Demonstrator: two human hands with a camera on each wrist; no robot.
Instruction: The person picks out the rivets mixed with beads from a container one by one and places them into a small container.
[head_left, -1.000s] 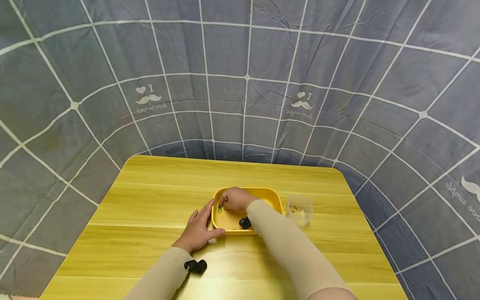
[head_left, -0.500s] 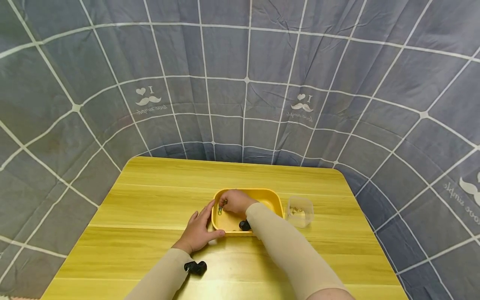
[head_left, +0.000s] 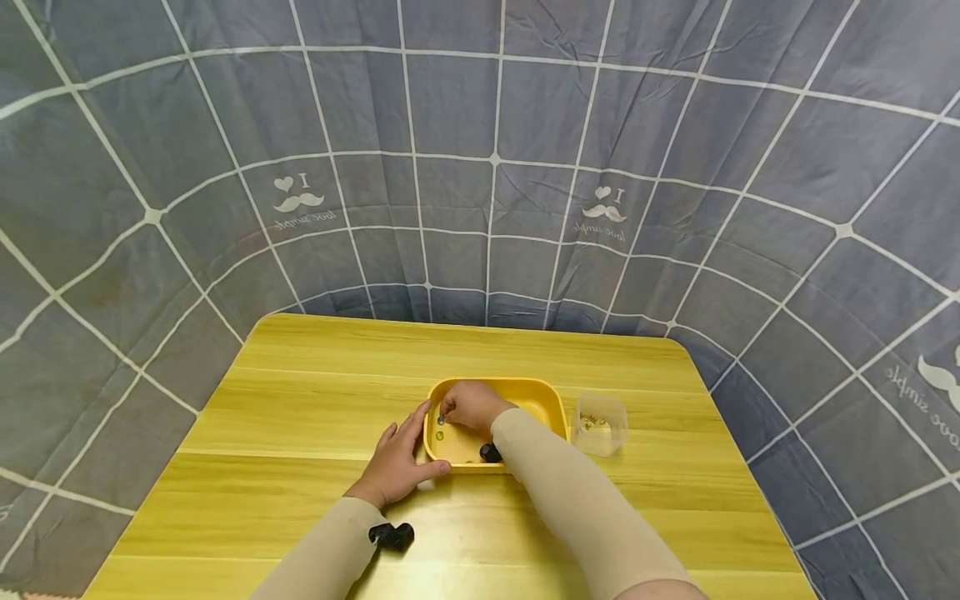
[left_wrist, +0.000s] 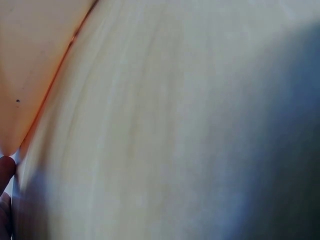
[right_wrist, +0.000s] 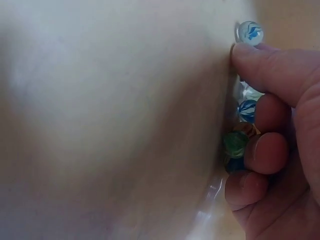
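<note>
Inside a yellow tray (head_left: 540, 387), my right hand (head_left: 474, 405) holds several glass marbles in its curled fingers. The right wrist view has them lined up at the fingertips, among them a green marble (right_wrist: 236, 144) and a blue-striped marble (right_wrist: 247, 110). At the thumb tip is a clear marble with a blue swirl (right_wrist: 251, 33). Two marbles show along the tray's left side in the head view: a bluish marble (head_left: 441, 421) by the fingers, and a yellow-green marble (head_left: 439, 435) closer to me. With fingers extended, my left hand (head_left: 397, 462) rests against the tray's left end, thumb at the front rim.
A clear plastic tub (head_left: 617, 407) with small gold-coloured bits inside stands close to the tray's right end. Both lie on a wood-grain table (head_left: 322, 400). A grey checked curtain (head_left: 465, 192) hangs behind. Each wrist carries a black camera (head_left: 392, 536).
The yellow-green marble has shifted slightly toward me in the tray, and the bluish marble now shows apart from it. My right hand has barely moved; my left hand stays against the tray.
</note>
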